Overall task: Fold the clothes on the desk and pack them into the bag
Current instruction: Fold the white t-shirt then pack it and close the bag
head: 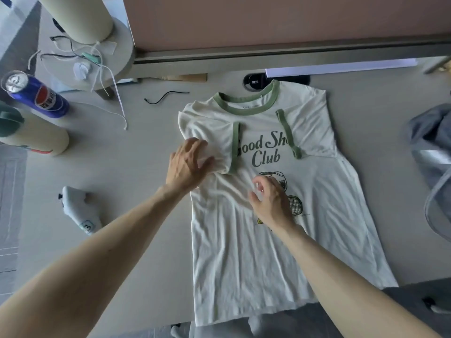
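Head view. Early in the job, by the look of it: one cream T-shirt (244,252) spread face up on the worktop (136,154), centre of the frame, collar toward the top, hem reaching the near edge at the bottom. Has both green-trimmed sleeves already turned in over the chest, partly hiding the "Good … Club" print; still needs the body folded, then packing. Nothing packed as far as can be seen. Looks soft and thin, rippled with creases below the print, with a green ringer collar and a tennis-racket drawing. Left of centre, left hand (188,164) laid with spread fingers on the folded-in sleeve, pressing rather than gripping. Just right of it, right hand (271,203) over the chest with fingers curled; pinching cloth or merely hovering, cannot tell. At the right edge, a crumpled grey fabric thing (429,142), perhaps the bag, perhaps another garment.
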Tool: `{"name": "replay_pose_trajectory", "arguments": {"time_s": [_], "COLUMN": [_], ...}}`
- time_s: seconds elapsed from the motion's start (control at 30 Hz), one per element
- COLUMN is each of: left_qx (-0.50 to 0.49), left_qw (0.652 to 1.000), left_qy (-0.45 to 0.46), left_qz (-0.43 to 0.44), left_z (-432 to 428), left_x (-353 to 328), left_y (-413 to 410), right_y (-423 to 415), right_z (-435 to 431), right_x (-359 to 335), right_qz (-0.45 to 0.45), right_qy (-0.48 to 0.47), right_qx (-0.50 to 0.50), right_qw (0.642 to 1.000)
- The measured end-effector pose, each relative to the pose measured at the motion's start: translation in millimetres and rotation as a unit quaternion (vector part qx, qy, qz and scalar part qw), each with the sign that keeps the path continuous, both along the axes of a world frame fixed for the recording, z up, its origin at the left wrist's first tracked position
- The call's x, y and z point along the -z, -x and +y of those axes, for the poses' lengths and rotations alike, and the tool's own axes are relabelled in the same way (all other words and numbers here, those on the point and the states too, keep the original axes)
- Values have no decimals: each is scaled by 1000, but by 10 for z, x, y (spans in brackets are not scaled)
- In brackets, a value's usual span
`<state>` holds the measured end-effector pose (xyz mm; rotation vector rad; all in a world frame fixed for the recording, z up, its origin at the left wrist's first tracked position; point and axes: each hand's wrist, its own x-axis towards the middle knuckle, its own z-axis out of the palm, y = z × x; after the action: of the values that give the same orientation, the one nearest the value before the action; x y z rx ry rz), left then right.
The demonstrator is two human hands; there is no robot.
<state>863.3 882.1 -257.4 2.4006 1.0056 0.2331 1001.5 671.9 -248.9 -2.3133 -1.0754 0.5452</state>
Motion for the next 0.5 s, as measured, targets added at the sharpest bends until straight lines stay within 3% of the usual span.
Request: {"name": "replay_pose_trajectory", "arguments": {"time_s": [0.1, 0.23, 0.5], "left_qx": [137, 101, 63], "left_qw": [985, 973, 964], "left_qy": [-38, -5, -23], "left_qz": [93, 207, 256], "left_z": [-313, -424, -1027], "left_x": [188, 194, 82], "left_y": [263, 241, 453], "right_y": [-10, 19, -3], "right_z": [-265, -508, -969], "right_x": [165, 320, 240], "right_qz": [-96, -162, -155], "right_qy": [-4, 71, 145], "right_qx": [-69, -148, -151], "right_qw": [993, 973, 965]}}
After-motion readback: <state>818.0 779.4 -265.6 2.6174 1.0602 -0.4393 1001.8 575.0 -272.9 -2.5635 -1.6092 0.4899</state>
